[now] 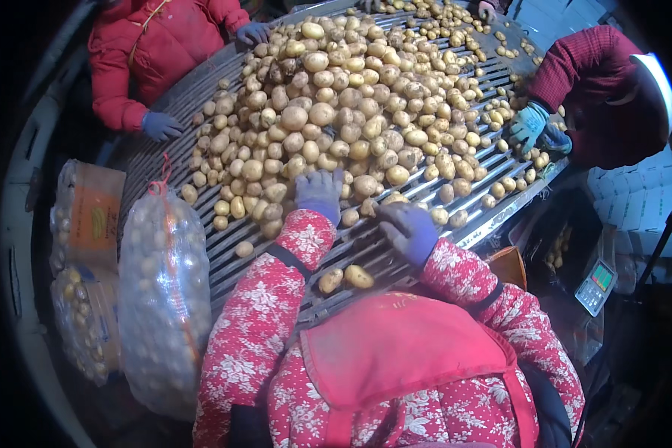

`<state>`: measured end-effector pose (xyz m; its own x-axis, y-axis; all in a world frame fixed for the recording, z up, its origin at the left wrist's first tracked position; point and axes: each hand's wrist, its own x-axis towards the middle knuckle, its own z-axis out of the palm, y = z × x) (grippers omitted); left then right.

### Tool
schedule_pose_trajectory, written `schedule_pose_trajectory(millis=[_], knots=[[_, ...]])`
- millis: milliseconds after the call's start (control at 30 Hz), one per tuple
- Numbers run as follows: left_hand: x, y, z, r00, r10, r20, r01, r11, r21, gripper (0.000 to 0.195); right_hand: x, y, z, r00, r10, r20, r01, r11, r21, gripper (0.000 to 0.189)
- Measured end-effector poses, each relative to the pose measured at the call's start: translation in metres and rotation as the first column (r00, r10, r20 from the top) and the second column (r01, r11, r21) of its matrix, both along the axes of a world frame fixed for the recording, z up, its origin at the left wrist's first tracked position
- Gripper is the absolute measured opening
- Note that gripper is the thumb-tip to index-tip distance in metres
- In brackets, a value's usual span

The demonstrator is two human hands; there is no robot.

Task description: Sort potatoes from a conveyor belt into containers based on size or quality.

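Note:
A large heap of potatoes covers the middle of a slatted metal sorting table. My left hand, in a purple-grey glove, lies against the near edge of the heap with its fingers among the potatoes. To the right, my right hand, gloved alike, is bent low over the slats, its fingertips close to a few potatoes; whether it grips one is hidden. Two loose potatoes rest on the bars between my forearms and my red apron.
At left stands a tall clear bag of potatoes, beside packed cartons. One co-worker's red sleeve reaches in from the upper left. At right, another co-worker's teal glove touches potatoes. A digital scale and white boxes are at right.

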<state>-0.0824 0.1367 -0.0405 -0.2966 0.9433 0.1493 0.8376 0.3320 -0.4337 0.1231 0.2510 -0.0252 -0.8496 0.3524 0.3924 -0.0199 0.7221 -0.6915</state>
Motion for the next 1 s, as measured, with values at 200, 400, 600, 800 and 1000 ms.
schedule_pose_trajectory(millis=[200, 400, 600, 800, 1000], knots=[[-0.012, 0.032, -0.007, 0.995, 0.061, 0.081, -0.049, 0.988, -0.143, 0.019, 0.011, -0.008, -0.002, 0.992, 0.110, 0.061, -0.102, 0.988, -0.119, 0.024], [0.008, -0.025, 0.026, 0.604, -0.067, 0.794, -0.237, 0.936, 0.260, 0.046, 0.018, -0.005, 0.018, 0.978, 0.060, 0.199, 0.077, 0.786, -0.614, 0.028], [0.057, -0.070, 0.044, -0.143, -0.348, 0.927, -0.277, 0.913, 0.300, 0.088, -0.005, -0.016, 0.013, 0.970, 0.209, -0.125, -0.055, -0.313, -0.948, 0.057], [0.022, -0.095, 0.028, 0.767, 0.101, 0.634, -0.306, 0.925, 0.224, 0.072, 0.004, -0.017, 0.010, 0.948, 0.313, 0.052, 0.134, -0.245, -0.960, 0.045], [0.011, -0.040, 0.022, 0.850, 0.452, 0.272, -0.401, 0.888, -0.225, 0.080, 0.009, -0.016, 0.007, 0.890, 0.455, -0.019, -0.157, 0.266, -0.951, 0.044]])
